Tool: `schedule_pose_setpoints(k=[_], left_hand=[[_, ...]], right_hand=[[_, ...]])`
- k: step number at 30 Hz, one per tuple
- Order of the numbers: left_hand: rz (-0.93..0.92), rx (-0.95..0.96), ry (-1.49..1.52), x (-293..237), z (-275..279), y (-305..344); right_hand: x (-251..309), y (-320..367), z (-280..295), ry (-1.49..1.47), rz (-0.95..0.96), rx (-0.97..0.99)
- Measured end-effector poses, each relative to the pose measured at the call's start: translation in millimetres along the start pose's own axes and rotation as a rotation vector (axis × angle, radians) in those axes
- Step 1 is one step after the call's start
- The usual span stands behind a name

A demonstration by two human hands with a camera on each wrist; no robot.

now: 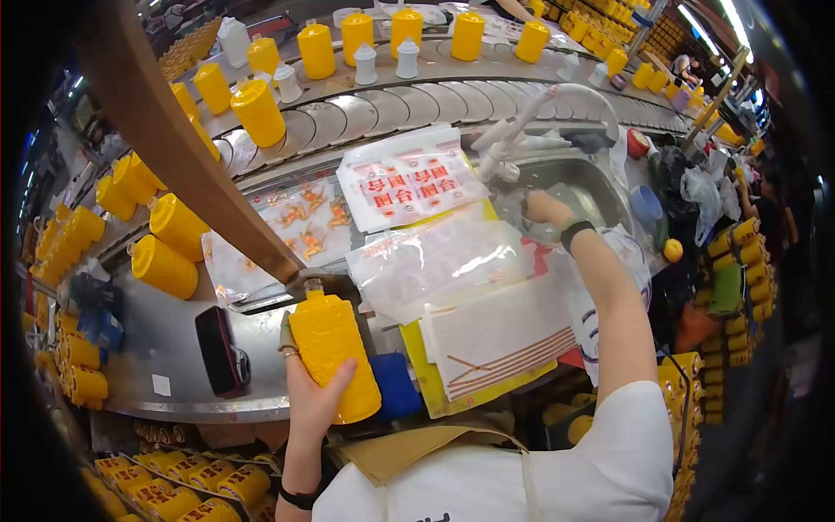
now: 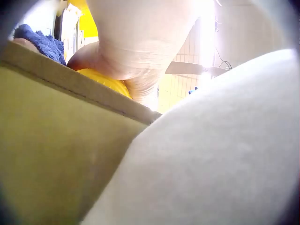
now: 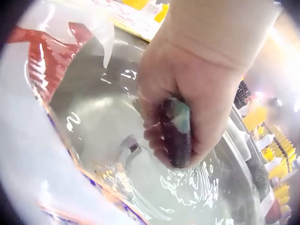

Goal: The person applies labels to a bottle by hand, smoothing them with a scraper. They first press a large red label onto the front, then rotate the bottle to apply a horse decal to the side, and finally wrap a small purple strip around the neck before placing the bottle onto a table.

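My left hand (image 1: 315, 391) grips a yellow textured bottle (image 1: 335, 352) with a clear neck, held upright and slightly tilted over the front edge of the metal counter. In the left wrist view, part of the yellow bottle (image 2: 105, 82) shows beneath the hand (image 2: 136, 42). Over at the sink (image 1: 598, 187), my right hand (image 1: 550, 209) is low in the basin. The right wrist view shows that hand (image 3: 187, 89) curled round a dark object with a pale green patch (image 3: 177, 133), just above or in the water (image 3: 187, 187); what it is I cannot tell.
Printed plastic sheets (image 1: 417, 183) and striped sheets (image 1: 496, 335) lie between my hands. A dark phone (image 1: 222, 352) rests on the counter at the left, beside a blue cloth (image 1: 396, 384) near the bottle. Behind runs a conveyor (image 1: 383, 109) with yellow bottles; a faucet (image 1: 513, 139) arches over the sink.
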State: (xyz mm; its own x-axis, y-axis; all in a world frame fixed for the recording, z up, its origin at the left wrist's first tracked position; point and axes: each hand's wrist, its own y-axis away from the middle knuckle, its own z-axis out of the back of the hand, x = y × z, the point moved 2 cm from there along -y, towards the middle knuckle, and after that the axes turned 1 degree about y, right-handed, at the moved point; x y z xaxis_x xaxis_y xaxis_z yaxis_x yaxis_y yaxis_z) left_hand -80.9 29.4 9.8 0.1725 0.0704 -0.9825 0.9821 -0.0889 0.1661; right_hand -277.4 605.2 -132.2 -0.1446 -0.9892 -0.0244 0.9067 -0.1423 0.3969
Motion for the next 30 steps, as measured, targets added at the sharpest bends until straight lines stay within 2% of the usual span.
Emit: schedule_pose_setpoints(k=[1,2,5,6,7,9,10,11,13,14,15,17,18,20,21,23,27,29,30], left_hand=[[0.015,0.003,-0.004,0.0,0.4,-0.4],[0.012,0.004,-0.002,0.9,0.4,-0.5],[-0.004,-0.009,-0.008,2.2,1.4,-0.1],[-0.011,-0.003,-0.010,1.1,0.6,-0.3],[-0.017,0.003,-0.012,0.0,0.1,-0.4],[-0.016,-0.002,-0.009,-0.5,-1.4,-0.9],[-0.011,0.005,-0.005,-1.0,-1.4,-0.7],[-0.009,0.002,-0.007,-2.0,-1.3,-0.2],[0.012,-0.009,-0.024,-3.6,-1.9,-0.4],[0.012,-0.004,-0.024,-2.8,-2.1,-0.9],[-0.008,-0.005,-0.011,-1.6,-2.0,-1.6],[-0.024,-0.003,0.003,0.0,-1.4,-1.5],[-0.023,0.011,0.002,0.5,-0.8,-2.3],[-0.022,0.022,0.002,-0.1,2.0,-2.7],[-0.001,0.033,-0.011,-0.8,2.3,-2.8],[0.023,0.039,-0.023,-1.9,3.3,-2.9],[-0.069,-0.005,-0.048,-9.9,6.6,-3.4],[-0.580,-0.244,-0.736,-35.4,10.7,-7.4],[-0.626,-0.217,-0.531,-43.7,8.5,-12.2]], right_hand=[[6.7,12.1,15.4,-0.077,0.025,-0.035],[33.7,49.0,46.4,-0.169,-0.130,0.093],[41.6,56.7,36.2,-0.170,-0.220,0.193],[53.5,73.7,48.2,-0.202,-0.136,0.195],[40.3,63.2,28.9,-0.200,-0.129,0.194],[3.5,26.9,-18.9,0.084,0.066,0.087],[36.2,36.0,11.5,-0.024,-0.180,0.185],[36.4,32.6,12.8,-0.025,-0.177,0.187],[28.1,29.0,15.7,-0.102,-0.180,0.055],[21.6,27.5,19.4,0.029,0.009,-0.079],[20.7,30.9,30.7,0.031,0.004,-0.079],[25.6,55.6,66.8,-0.371,-0.059,-0.076],[28.8,68.1,79.2,-0.369,-0.060,-0.077],[39.3,93.3,104.2,-0.641,0.000,-0.150],[47.1,107.4,116.2,-0.638,0.002,-0.148],[72.3,139.2,140.3,-0.844,0.131,-0.224],[135.2,202.7,179.5,-0.886,0.179,-0.272],[165.3,225.8,191.1,-0.946,0.333,-0.225],[179.1,236.0,195.3,-0.950,0.342,-0.211]])
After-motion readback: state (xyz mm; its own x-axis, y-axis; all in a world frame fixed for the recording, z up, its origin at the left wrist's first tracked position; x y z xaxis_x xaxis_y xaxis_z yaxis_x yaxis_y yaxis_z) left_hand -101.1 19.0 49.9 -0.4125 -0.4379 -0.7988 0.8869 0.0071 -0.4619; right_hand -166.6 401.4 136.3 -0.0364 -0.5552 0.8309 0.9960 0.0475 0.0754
